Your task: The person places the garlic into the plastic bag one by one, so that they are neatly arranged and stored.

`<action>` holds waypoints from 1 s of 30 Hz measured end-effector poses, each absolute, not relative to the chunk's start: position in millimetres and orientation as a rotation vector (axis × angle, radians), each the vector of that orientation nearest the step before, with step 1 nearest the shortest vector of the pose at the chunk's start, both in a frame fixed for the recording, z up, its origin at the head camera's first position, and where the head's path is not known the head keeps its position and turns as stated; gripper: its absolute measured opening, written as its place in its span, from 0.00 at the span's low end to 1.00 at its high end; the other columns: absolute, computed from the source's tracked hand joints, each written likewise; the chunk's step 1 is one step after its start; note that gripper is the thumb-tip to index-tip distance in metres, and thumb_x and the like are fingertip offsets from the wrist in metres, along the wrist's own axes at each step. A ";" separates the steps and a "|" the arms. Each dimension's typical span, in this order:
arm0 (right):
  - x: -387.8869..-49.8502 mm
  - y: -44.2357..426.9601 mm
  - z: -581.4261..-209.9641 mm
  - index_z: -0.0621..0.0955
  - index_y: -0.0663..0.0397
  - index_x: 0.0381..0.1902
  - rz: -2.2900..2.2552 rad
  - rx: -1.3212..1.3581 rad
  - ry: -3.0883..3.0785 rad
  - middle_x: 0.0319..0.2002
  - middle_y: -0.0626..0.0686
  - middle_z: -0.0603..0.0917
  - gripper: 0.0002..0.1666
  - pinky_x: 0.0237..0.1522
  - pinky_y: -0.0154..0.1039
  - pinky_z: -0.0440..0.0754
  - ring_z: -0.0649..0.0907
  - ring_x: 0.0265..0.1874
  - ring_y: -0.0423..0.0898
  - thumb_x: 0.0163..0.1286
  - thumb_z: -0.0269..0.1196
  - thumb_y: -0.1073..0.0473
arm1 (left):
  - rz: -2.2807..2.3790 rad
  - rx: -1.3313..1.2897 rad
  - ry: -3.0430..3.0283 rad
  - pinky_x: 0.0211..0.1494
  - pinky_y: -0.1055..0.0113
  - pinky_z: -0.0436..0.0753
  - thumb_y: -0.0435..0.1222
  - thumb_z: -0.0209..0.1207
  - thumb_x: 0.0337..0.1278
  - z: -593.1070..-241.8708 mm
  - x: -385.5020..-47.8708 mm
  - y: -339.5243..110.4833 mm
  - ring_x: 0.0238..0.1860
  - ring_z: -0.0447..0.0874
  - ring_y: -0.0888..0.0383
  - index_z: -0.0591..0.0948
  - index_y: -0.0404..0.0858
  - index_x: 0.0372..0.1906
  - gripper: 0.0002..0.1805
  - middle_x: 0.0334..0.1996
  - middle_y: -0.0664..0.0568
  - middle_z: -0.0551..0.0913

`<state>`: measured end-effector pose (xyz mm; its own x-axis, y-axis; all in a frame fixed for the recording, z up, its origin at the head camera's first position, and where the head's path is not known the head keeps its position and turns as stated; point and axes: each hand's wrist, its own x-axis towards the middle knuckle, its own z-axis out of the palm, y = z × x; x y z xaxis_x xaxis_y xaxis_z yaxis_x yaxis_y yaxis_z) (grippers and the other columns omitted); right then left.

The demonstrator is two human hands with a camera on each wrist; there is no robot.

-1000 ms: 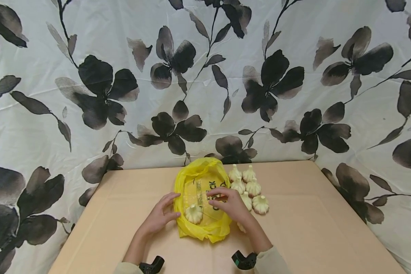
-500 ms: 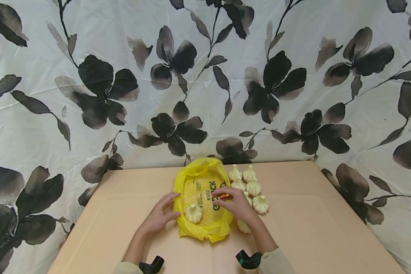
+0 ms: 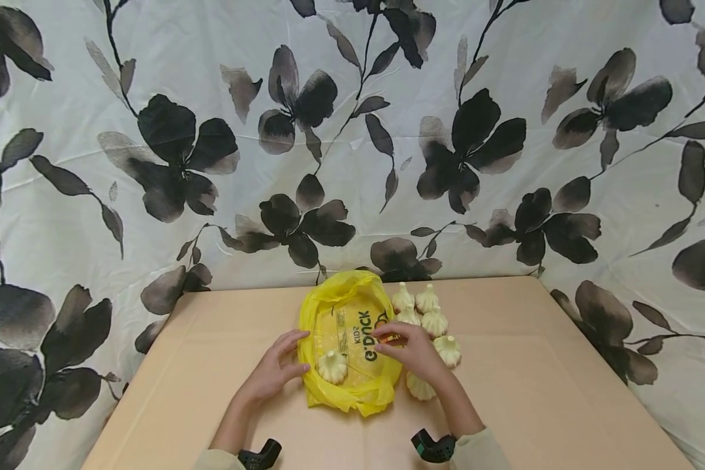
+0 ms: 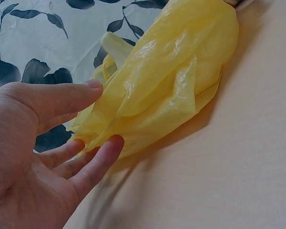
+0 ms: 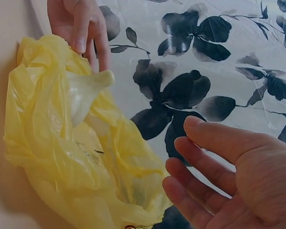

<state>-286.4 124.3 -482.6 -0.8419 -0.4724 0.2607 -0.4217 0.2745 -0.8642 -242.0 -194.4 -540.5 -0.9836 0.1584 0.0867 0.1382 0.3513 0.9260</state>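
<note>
A yellow plastic bag [image 3: 323,292] with black lettering lies with its mouth facing up. Inside its near left part sits a garlic bulb [image 3: 332,367], whose pale stem shows in the right wrist view. My left hand [image 3: 273,369] rests against the bag's left side; in the left wrist view its thumb and fingertips touch the yellow plastic [image 4: 167,81] with the fingers loosely bent. Over the bag's right rim hovers my right hand [image 3: 414,352], its relaxed fingers [image 5: 200,157] holding nothing. Several garlic bulbs [image 3: 435,323] stand to the bag's right, some partly hidden by the right hand.
A tan tabletop [image 3: 534,385] spreads out on both sides of the bag. Behind it hangs a white cloth [image 3: 388,196] printed with dark flowers. One garlic bulb [image 3: 419,386] sits apart, close to my right forearm.
My right hand has drifted to the right from over the bag's inside, uncovering more lettering and the near garlic bulb. My left hand and the bag stay put.
</note>
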 end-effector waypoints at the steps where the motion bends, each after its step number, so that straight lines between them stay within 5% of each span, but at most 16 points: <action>1: -286.0 125.6 -483.6 0.85 0.48 0.46 -1.646 -0.879 2.479 0.47 0.54 0.86 0.14 0.46 0.33 0.84 0.84 0.45 0.56 0.62 0.68 0.57 | 1.752 0.279 2.571 0.66 0.42 0.71 0.38 0.67 0.54 -540.6 -241.8 -194.3 0.72 0.58 0.35 0.68 0.43 0.69 0.36 0.75 0.45 0.54; 17: -281.3 141.7 -489.4 0.85 0.44 0.45 -1.683 -0.766 2.480 0.49 0.55 0.85 0.14 0.45 0.29 0.83 0.84 0.48 0.53 0.61 0.69 0.55 | 1.739 0.250 2.567 0.67 0.41 0.69 0.39 0.68 0.53 -540.7 -238.4 -195.7 0.72 0.60 0.36 0.69 0.45 0.68 0.36 0.75 0.45 0.54; 30: -279.4 152.2 -492.7 0.85 0.56 0.47 -1.692 -0.711 2.513 0.47 0.55 0.86 0.17 0.46 0.31 0.83 0.84 0.49 0.53 0.61 0.69 0.57 | 1.716 0.312 2.587 0.68 0.42 0.69 0.38 0.67 0.54 -535.5 -242.0 -197.0 0.72 0.58 0.35 0.68 0.43 0.69 0.36 0.75 0.44 0.54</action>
